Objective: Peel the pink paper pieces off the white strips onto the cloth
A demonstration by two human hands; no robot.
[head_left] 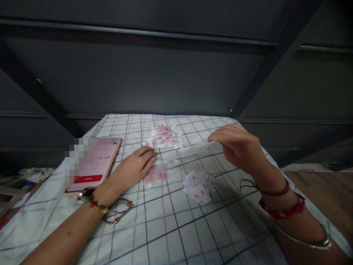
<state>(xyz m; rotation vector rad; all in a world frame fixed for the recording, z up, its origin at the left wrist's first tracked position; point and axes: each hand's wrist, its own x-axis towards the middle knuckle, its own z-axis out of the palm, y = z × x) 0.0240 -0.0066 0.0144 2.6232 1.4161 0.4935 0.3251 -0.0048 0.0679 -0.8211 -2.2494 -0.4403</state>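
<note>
My right hand (237,147) is closed, pinching one end of a clear plastic bag or film (197,149) above the cloth. The clear plastic stretches left toward my left hand (139,162), whose fingers are bent together; what is between them, if anything, is hidden. Just below those fingertips lies a patch of pinkish-red, see-through pieces (156,175). A pile of white paper scraps (199,187), some with red marks, rests below the plastic. Farther back is a pile of pink-and-white scraps (166,136). One small white scrap (176,161) sits between the piles.
A white cloth with dark grid lines (154,228) covers the table. To the left of my left hand, a pink-framed phone (92,165) lies face up with its screen lit. Dark panels (149,73) rise behind the table's far edge. Wooden floor (317,187) shows at right.
</note>
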